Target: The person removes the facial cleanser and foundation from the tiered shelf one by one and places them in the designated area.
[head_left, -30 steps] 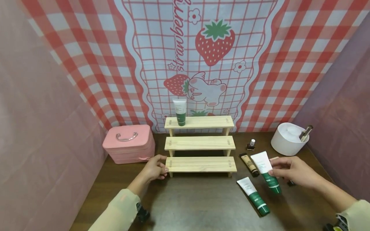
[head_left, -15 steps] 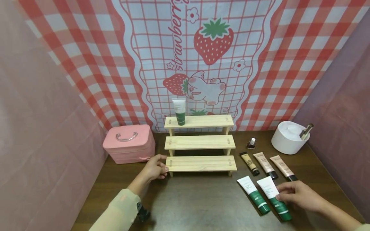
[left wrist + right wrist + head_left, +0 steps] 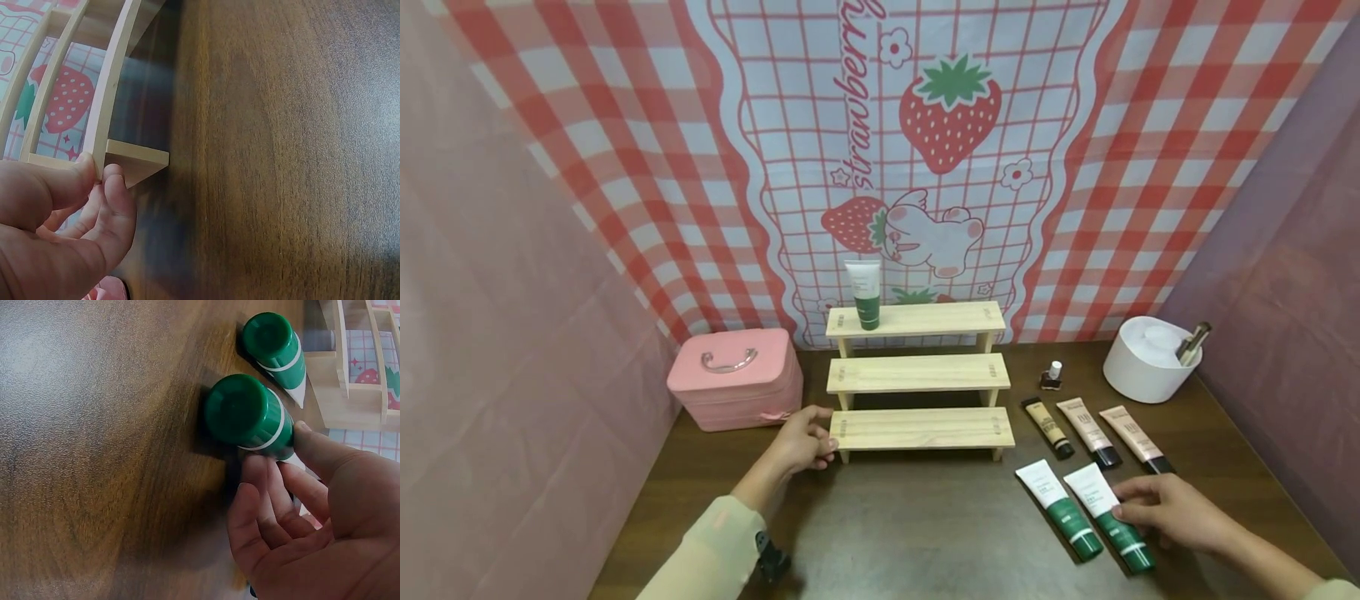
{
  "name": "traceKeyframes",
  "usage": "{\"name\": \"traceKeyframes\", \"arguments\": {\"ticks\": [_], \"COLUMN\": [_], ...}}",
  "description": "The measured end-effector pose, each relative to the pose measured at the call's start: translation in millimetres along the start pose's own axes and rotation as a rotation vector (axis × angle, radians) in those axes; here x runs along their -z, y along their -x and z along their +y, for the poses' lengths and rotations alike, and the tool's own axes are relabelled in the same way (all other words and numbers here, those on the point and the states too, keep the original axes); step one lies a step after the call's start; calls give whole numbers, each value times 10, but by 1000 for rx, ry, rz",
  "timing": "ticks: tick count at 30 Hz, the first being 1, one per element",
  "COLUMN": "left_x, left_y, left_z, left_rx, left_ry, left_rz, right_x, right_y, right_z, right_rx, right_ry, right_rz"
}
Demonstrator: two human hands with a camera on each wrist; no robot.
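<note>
A three-step wooden display shelf point(image 3: 921, 428) stands in the middle of the table. My left hand point(image 3: 805, 439) pinches the left end of its lowest board; in the left wrist view thumb and fingertips meet around the board's edge point(image 3: 103, 119). To the right, my right hand point(image 3: 1172, 510) holds a white-and-green squeeze tube point(image 3: 1108, 518) lying at table level, thumb on one side and fingers on the other. Its green cap point(image 3: 236, 409) faces the right wrist camera. Beside it lies a matching tube point(image 3: 1060, 511). Another green-and-white tube point(image 3: 867, 295) stands upright on the top board's left end.
Behind the right-hand tubes lie a gold tube point(image 3: 1047, 427) and two beige tubes point(image 3: 1088, 432) with black caps. A small nail polish bottle point(image 3: 1052, 376) stands near a white round container point(image 3: 1152, 360). A pink case point(image 3: 736, 379) sits left of the shelf.
My right hand has brought the green-and-white tube down and toward me, onto the table beside its match, uncovering the beige tubes. My left hand has stayed at the shelf.
</note>
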State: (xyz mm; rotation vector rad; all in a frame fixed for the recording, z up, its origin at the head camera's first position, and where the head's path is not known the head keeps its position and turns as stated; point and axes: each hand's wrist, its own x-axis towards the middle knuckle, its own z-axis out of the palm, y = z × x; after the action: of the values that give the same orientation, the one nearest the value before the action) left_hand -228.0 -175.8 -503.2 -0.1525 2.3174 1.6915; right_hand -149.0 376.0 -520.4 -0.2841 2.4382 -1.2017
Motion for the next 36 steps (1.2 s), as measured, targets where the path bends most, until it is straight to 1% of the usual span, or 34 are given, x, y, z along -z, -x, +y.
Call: {"name": "traceKeyframes", "arguments": {"ticks": [5,12,16,19,21,24,26,29,34,36], "left_x": [-1,-16,-16,-6,0,19,26,26,17,18], "left_y": [0,-8,-17,-27,-30,-22,-19,-21,-28,-34], "left_z": [3,-8,-21,-17,-1,14,16,9,4,11], "left_rx": [-4,-9,0,3,3,-2,-3,-2,-1,-2], "left_ry": [-9,-11,-9,-21,-26,-31,-31,-32,-27,-28], "left_rz": [2,-2,-2,-1,2,3,3,2,-2,-7], "right_x": [4,0,31,114,189,312,379,438,399,351], "right_y": [10,52,30,-55,-145,-328,-480,-753,-1240,-1426], "right_z": [-7,-9,-28,-145,-304,-663,-942,-1374,-2040,-2274], "right_rx": [-11,-5,16,55,107,185,242,290,319,325], "right_ry": [9,-32,0,71,149,249,290,314,335,312], "right_rz": [1,-13,-9,16,69,156,206,246,244,223]}}
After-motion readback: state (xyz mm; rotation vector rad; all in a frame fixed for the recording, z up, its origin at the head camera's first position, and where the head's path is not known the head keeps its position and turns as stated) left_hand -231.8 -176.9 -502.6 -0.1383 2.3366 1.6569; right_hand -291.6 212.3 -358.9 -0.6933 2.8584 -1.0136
